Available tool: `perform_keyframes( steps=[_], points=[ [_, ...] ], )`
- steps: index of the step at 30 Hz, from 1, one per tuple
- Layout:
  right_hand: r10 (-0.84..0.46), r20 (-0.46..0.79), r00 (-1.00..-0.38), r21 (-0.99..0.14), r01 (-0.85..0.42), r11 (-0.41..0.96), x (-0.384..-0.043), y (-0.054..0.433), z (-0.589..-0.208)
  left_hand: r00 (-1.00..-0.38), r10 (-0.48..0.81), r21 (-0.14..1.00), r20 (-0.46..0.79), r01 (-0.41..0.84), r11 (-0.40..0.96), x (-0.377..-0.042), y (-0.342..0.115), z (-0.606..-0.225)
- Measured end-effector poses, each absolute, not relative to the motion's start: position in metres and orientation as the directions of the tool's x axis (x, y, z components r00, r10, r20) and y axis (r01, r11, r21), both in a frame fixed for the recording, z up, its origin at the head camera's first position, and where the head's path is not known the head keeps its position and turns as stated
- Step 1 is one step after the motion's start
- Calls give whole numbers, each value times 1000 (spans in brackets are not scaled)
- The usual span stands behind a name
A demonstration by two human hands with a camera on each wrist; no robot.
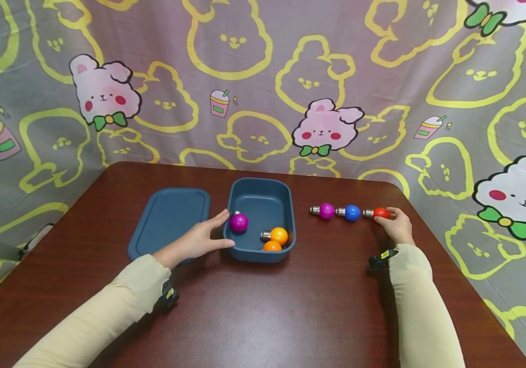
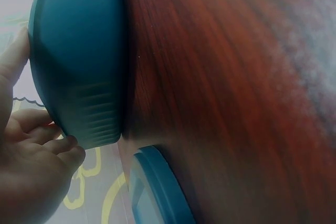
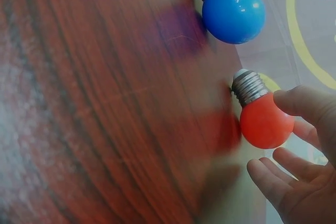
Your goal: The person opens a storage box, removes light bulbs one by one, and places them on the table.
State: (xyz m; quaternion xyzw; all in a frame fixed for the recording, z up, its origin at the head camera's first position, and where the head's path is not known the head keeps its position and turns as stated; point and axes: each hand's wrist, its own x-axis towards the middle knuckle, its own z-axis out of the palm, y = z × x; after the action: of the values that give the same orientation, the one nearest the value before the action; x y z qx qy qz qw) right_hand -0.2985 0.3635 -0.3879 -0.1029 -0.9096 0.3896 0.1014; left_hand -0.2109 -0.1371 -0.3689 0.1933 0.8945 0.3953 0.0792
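My left hand [image 1: 198,239] spreads thumb and fingers against the left side of a blue rectangular box [image 1: 259,255], fingertips at its rim. In the left wrist view the box's outer wall [image 2: 79,51] stands beside the fingers. Inside the box are a purple bulb [image 1: 239,223], an orange bulb [image 1: 279,235] and another orange bulb [image 1: 272,246] partly behind the front wall. At the right, my right hand [image 1: 399,227] pinches a red light bulb [image 3: 266,121] between thumb and index finger, its screw base pointing left. The other fingers hang loosely below it.
Left of the red bulb, a blue bulb [image 1: 348,212] and a purple bulb [image 1: 324,210] lie in a row on the brown table [image 1: 263,317]. A flat blue lid [image 1: 170,220] lies left of the box, under the left forearm. A patterned curtain [image 1: 253,92] hangs behind the table.
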Motion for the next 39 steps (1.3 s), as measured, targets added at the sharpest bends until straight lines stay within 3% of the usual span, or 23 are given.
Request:
perform_keyframes(
  steps=[39],
  points=[
    [252, 90, -964, -737, 106, 667, -297, 368, -381, -913, 407, 729, 24, 295, 618, -213, -137, -373]
  ],
)
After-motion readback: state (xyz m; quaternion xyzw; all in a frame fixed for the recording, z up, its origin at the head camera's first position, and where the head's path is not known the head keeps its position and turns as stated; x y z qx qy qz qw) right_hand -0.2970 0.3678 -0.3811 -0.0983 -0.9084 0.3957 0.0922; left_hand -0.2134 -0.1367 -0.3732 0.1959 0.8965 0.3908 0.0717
